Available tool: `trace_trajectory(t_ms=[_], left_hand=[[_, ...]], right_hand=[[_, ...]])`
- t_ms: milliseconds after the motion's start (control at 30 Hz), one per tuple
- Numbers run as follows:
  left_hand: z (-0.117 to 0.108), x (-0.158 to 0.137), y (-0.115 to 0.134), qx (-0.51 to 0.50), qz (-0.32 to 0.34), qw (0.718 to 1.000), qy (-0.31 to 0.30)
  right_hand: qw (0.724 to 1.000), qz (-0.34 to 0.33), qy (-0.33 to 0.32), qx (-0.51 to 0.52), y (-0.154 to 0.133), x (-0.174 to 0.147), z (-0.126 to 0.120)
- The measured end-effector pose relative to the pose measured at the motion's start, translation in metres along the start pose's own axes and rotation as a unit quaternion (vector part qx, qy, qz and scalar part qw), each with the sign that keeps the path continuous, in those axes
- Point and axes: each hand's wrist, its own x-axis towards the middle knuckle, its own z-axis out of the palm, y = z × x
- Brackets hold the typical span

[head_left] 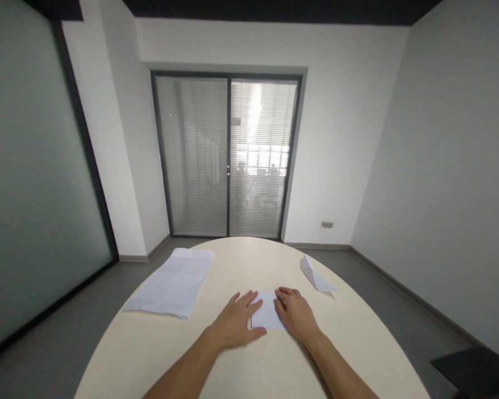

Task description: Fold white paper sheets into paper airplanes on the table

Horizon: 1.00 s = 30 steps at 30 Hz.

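Two bare forearms point(178, 368) reach in over the pale, rounded tabletop point(249, 263). Between the hands lies a small folded white paper point(266, 317), flat on that surface. The left hand point(235, 322) rests at its left side, grip spread, thumb and fingers well apart. The right hand point(296, 315) covers its right edge with fingers bent and close together; whether that grip pinches the paper, I cannot tell. A larger creased sheet point(172, 285) lies farther left, and a folded white piece point(316, 278) sits beyond the right hand.
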Motion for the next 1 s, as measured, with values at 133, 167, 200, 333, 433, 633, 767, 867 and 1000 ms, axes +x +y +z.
trace_trajectory(t_ms=[133, 167, 200, 333, 433, 633, 767, 867, 1000], left_hand=[[-0.003, 0.0, 0.005, 0.013, 0.021, 0.999, 0.043], [-0.003, 0.0, 0.006, 0.015, 0.029, 0.998, 0.056], [-0.003, 0.001, 0.006, 0.015, 0.036, 0.997, 0.068], [-0.002, 0.003, 0.006, 0.015, 0.045, 0.995, 0.085], [-0.003, 0.005, 0.005, 0.018, 0.049, 0.995, 0.084], [-0.002, 0.006, 0.005, 0.022, 0.046, 0.995, 0.081], [0.002, 0.007, 0.003, 0.012, 0.033, 0.996, 0.078], [0.002, 0.009, 0.003, 0.0, 0.017, 0.997, 0.082], [-0.002, 0.013, 0.008, -0.01, 0.011, 0.994, 0.107]], right_hand=[[1.0, 0.019, 0.018, 0.007, 0.0, 0.001, 0.001], [0.999, 0.022, 0.022, 0.012, 0.0, 0.001, 0.0], [0.999, 0.026, 0.025, 0.019, -0.001, 0.001, -0.001], [0.997, 0.047, 0.035, 0.049, -0.003, 0.004, -0.003], [0.995, 0.064, 0.038, 0.072, -0.003, 0.007, -0.003], [0.976, 0.086, 0.046, 0.196, 0.002, 0.011, 0.0], [0.942, 0.077, 0.056, 0.322, 0.002, 0.014, 0.003], [0.921, 0.058, 0.07, 0.379, -0.003, 0.015, 0.001], [0.919, 0.002, 0.091, 0.383, -0.011, 0.013, -0.007]])
